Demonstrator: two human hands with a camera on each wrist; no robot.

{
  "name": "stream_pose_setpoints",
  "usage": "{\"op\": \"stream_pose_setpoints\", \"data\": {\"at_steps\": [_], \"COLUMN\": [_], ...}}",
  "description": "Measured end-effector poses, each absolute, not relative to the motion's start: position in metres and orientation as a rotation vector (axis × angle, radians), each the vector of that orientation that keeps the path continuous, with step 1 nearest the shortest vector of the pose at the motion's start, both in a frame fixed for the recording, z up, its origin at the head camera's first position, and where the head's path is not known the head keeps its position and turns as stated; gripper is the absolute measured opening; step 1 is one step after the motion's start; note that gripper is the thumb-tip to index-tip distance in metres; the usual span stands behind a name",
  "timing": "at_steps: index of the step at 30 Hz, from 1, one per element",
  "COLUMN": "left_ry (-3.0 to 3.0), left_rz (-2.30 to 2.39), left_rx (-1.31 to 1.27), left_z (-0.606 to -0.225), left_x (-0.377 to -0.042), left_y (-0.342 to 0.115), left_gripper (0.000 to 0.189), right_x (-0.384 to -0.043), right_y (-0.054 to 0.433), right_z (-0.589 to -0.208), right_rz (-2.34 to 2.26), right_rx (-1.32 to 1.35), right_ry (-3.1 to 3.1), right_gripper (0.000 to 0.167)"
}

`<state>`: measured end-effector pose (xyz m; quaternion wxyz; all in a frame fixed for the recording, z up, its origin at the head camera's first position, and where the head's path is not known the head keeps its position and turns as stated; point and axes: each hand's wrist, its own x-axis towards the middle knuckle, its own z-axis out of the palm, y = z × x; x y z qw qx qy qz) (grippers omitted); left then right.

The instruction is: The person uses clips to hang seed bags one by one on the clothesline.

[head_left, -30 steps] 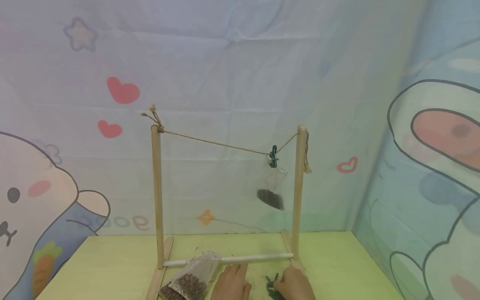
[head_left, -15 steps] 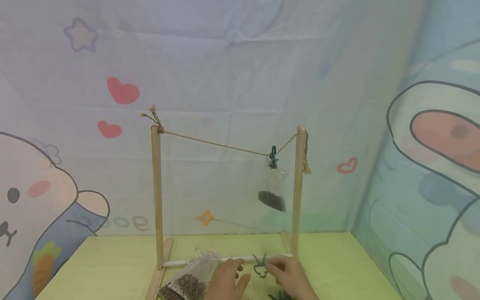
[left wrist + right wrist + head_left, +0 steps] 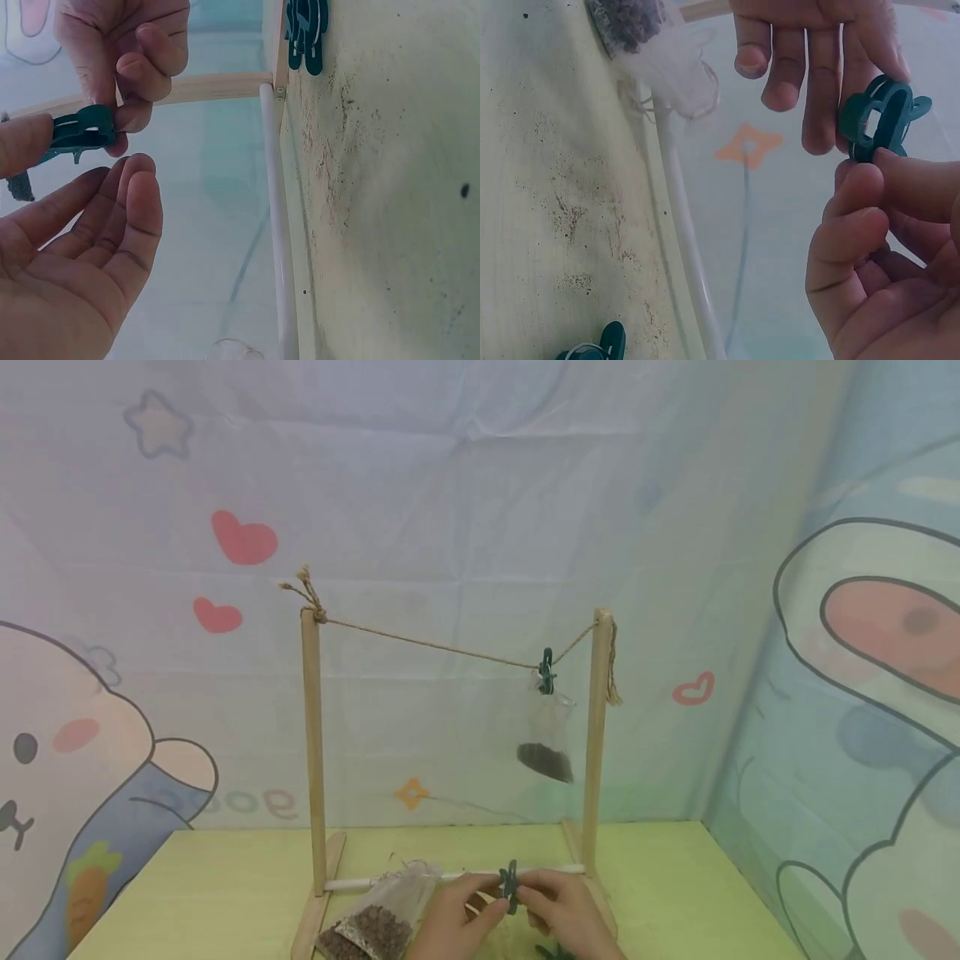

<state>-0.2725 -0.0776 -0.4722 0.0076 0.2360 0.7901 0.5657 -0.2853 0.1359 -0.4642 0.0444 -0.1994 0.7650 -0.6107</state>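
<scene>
Well, the left hand is now joining in. A moment ago the right hand alone was holding the green clip, and now 2 hands are sharing it. The clip is also standing narrow and roughly upright, where it was showing its spread legs just before. To my eye that is giving the person surer control, and the work is probably at the stage of adjusting the hold, since no bag is sitting in this clip.

As for pose, the 2 hands are facing each other low over the near part of the table, with the clip hovering between them, in front of the white rod. The right thumb and index finger are pinching the clip from its right side, the other fingers curling in. The left thumb and index finger seem to be pinching it from the left, while the remaining left fingers are reaching out loosely. Whether the clip's own mouth is gaping, I am not able to tell.

Around them, a mesh bag is lying just left of the left hand, and a loose clip is resting near the right hand. Farther up, a small bag is hanging by a hung clip from the rope, toward the right post.
</scene>
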Motion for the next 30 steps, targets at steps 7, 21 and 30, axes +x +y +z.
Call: {"op": "stream_pose_setpoints", "data": {"at_steps": [7,21,30], "left_ry": [2.434,2.56,2.689], "left_rz": [1.762,1.793,1.689], "left_rx": [0.754,0.785,0.954], "left_z": [-0.467,-0.469,-0.472], "left_x": [-0.271,-0.268,-0.268], "left_y": [-0.075,-0.073,-0.074], "left_gripper": [0.037,0.03,0.028], "right_x": [-0.285,-0.281,-0.279], "right_y": [0.133,0.144,0.15], "right_z": [-0.464,-0.457,-0.452], "right_rz": [-1.878,-1.792,-1.752], "right_rx": [-0.63,-0.839,-0.881], "right_ry": [2.32,2.412,2.4], "right_gripper": [0.028,0.033,0.04]}}
